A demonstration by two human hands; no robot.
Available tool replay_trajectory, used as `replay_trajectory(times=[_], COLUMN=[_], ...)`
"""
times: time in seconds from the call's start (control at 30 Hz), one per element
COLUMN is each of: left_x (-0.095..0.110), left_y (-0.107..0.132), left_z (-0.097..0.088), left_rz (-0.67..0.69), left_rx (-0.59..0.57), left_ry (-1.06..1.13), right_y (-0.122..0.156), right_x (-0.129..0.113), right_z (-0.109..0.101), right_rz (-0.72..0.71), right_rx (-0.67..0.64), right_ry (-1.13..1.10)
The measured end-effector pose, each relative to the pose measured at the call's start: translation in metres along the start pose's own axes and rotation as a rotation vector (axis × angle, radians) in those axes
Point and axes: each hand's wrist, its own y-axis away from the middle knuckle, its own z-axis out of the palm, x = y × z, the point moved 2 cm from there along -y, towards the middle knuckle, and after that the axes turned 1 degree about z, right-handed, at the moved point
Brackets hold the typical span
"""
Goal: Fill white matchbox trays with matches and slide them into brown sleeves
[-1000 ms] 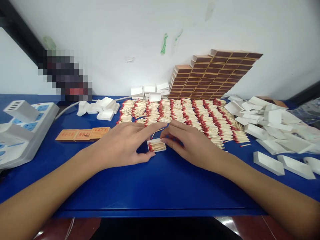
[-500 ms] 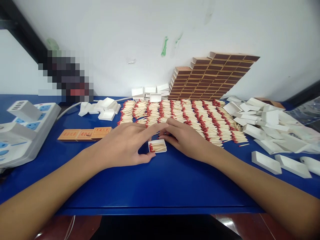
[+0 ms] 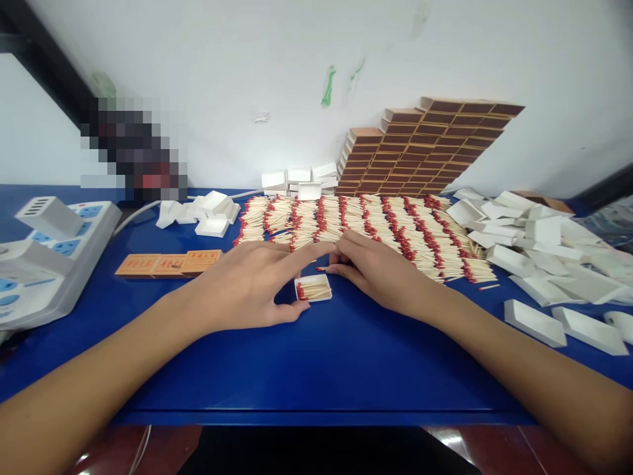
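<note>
A small white matchbox tray (image 3: 327,296) lies on the blue table, partly filled with red-headed matches (image 3: 316,289). My left hand (image 3: 252,284) grips its left end, thumb at the near corner and curled fingers at the far side; its index finger stretches over to my right hand. Just beyond the tray, my right hand (image 3: 370,267) is closed in a pinch. A match (image 3: 322,268) sticks out of its fingertips, red head to the left; whether it holds more is hidden. Behind both hands, loose matches (image 3: 341,218) lie in several rows.
Filled-looking brown matchboxes (image 3: 415,155) are stacked against the wall. White empty trays (image 3: 539,244) are heaped at right, with more trays (image 3: 212,211) at back left. Orange matchboxes (image 3: 168,264) lie left of my hand. A power strip (image 3: 93,247) stands far left.
My right hand has shifted slightly right, and more of the match in its fingertips shows. My left hand stays at the tray. The view has turned a little.
</note>
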Motion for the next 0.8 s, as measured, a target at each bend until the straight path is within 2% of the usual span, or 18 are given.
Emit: replay_trajectory(times=[0.1,0.27,0.43,0.6,0.8], left_x=[-0.001,-0.001,0.0,-0.001,-0.002], left_y=[0.0,0.0,0.0,0.0,0.0], left_z=[0.001,0.002,0.001,0.001,0.002], left_rz=[0.005,0.003,-0.002,-0.017,-0.021], left_rx=[0.011,0.025,0.034,0.03,0.019], left_ry=[0.001,0.002,0.0,0.023,0.019], right_y=[0.001,0.005,0.009,0.012,0.014], right_x=[0.0,-0.014,-0.031,-0.027,-0.025], right_z=[-0.003,-0.012,-0.002,-0.004,-0.009], right_rz=[0.016,-0.01,-0.09,-0.081,-0.071], right_rx=[-0.001,0.088,0.017,0.046,-0.025], right_ry=[0.009,-0.05,-0.048,-0.105,-0.168])
